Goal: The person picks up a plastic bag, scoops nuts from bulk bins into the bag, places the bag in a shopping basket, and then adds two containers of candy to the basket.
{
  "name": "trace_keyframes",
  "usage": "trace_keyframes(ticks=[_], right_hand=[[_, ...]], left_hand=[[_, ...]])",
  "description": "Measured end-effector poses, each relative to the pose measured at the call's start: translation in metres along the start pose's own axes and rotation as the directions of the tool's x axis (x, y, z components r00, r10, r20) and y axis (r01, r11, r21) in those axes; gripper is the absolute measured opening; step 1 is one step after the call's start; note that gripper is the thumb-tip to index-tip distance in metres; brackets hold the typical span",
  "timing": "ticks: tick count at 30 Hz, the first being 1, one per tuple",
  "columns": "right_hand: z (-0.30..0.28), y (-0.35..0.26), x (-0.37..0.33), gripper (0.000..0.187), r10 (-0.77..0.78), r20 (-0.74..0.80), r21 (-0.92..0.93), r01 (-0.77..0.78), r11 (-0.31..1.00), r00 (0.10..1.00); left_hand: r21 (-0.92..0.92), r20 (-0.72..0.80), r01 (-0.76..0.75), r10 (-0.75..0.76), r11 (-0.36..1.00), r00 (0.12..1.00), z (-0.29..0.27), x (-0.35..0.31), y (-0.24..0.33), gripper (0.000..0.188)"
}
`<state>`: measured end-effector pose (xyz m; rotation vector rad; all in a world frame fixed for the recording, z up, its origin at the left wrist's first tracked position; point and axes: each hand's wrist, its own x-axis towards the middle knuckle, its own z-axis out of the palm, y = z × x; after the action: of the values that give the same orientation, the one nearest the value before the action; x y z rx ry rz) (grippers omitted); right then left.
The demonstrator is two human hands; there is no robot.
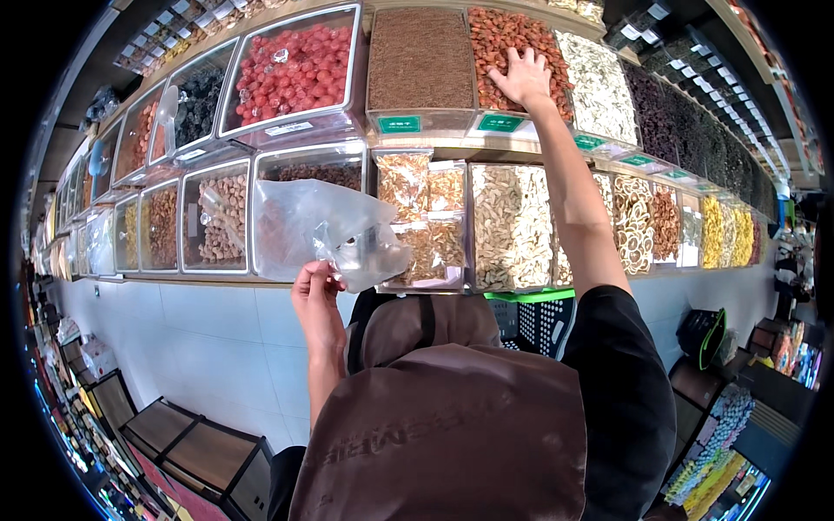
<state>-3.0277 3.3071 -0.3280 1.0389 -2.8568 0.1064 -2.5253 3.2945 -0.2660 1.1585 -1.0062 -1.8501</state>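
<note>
My right arm stretches up to the far row, where my right hand lies palm down, fingers spread, on a bin of reddish-brown dried pieces. What lies under the palm is hidden. Nearer and to the left, my left hand pinches the edge of a clear plastic bag. The bag hangs loosely over the near row, in front of a bin of small dark dried pieces. Whether anything is inside it I cannot tell.
Left of the right hand's bin are fine brown grains and red candied fruit; white seeds sit on its right. Packaged goods and pale slices fill nearer bins. A dark basket with a green rim stands below the counter.
</note>
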Motion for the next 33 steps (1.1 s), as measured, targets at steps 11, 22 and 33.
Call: trace_keyframes(ticks=[11, 22, 33], right_hand=[[0.004, 0.011, 0.022, 0.057, -0.006, 0.005, 0.157, 0.005, 0.988, 1.000], [0.013, 0.033, 0.048, 0.064, 0.407, -0.115, 0.720, -0.207, 0.663, 0.906], [-0.053, 0.007, -0.017, 0.033, 0.008, 0.214, 0.960, -0.208, -0.189, 0.977]], left_hand=[[0.064, 0.025, -0.056, 0.055, 0.996, 0.998, -0.006, -0.006, 0.000, 0.016], [0.075, 0.005, -0.063, 0.063, 0.995, 0.998, -0.007, -0.015, -0.002, 0.016], [0.087, 0.001, -0.057, 0.057, 0.995, 0.998, -0.011, -0.005, -0.008, 0.013]])
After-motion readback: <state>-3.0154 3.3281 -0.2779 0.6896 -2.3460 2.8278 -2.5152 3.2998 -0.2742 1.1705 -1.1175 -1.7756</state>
